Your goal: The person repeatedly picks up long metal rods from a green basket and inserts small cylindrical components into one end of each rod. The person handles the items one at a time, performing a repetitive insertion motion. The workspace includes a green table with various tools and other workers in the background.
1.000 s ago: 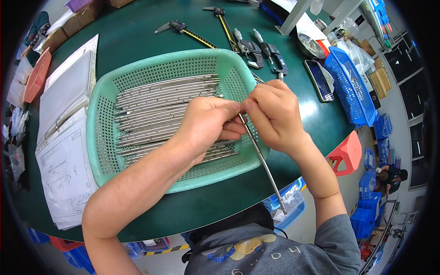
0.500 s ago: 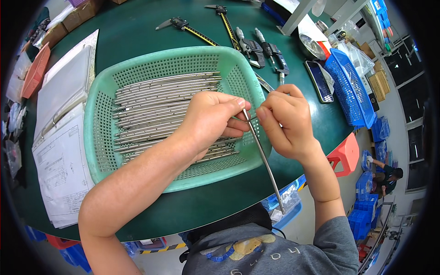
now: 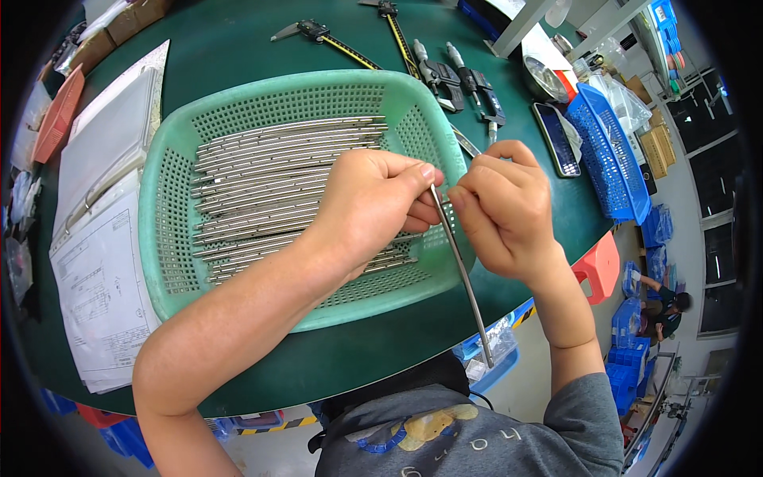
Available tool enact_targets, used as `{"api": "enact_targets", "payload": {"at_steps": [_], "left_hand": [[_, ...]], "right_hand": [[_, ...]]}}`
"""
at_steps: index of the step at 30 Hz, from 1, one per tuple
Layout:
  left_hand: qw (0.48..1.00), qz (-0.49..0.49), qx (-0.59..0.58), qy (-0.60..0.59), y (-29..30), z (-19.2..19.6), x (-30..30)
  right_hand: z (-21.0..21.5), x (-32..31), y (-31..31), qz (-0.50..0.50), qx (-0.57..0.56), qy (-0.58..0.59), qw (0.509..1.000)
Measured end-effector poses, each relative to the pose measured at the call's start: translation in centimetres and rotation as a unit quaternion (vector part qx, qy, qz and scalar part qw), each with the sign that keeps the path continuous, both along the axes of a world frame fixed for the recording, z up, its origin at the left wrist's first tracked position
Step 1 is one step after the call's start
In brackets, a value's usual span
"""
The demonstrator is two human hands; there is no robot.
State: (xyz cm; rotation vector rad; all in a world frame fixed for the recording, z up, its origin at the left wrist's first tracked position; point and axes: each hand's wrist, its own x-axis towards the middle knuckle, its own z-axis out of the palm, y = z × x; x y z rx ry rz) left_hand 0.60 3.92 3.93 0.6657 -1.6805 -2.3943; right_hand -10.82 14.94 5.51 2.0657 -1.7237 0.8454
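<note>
My left hand (image 3: 362, 203) pinches a slim metal rod (image 3: 463, 274) close to its upper end, thumb on top. From there the rod slants down toward me, past the table edge. My right hand (image 3: 509, 211) is closed just right of the rod's upper end. A thin, dark, pin-like piece (image 3: 445, 201) shows between its fingertips and the rod; whether it enters the rod is too small to tell. Under my left hand stands a green perforated plastic basket (image 3: 151, 207), with many similar metal rods (image 3: 270, 171) lying side by side in it, several dotted with small holes.
Beyond the basket lie two calipers (image 3: 314, 32) (image 3: 388, 9) and two micrometers (image 3: 442, 79) (image 3: 482, 87). A phone (image 3: 556, 139) and a blue basket (image 3: 608, 151) are on the right. An open binder (image 3: 103, 278) is on the left. A red stool (image 3: 600, 266) and a seated person (image 3: 668, 310) are farther right.
The view has shifted slightly. Both hands keep their grips at the rod's upper end, a touch farther right in the picture.
</note>
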Motion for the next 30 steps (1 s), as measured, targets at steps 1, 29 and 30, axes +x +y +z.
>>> {"api": "enact_targets", "payload": {"at_steps": [1,29,30], "left_hand": [[1.0,0.003,-0.004,0.0,0.0,0.0,0.1],[1.0,0.007,-0.02,0.013,-0.1,-0.4,0.0],[1.0,0.009,-0.02,0.01,-0.1,-0.5,0.1]], "right_hand": [[0.0,0.0,0.0,-0.002,0.001,-0.011,1.0],[-0.3,0.8,2.1,-0.007,0.037,-0.039,0.999],[-0.4,0.7,2.0,-0.005,0.034,-0.046,0.998]]}}
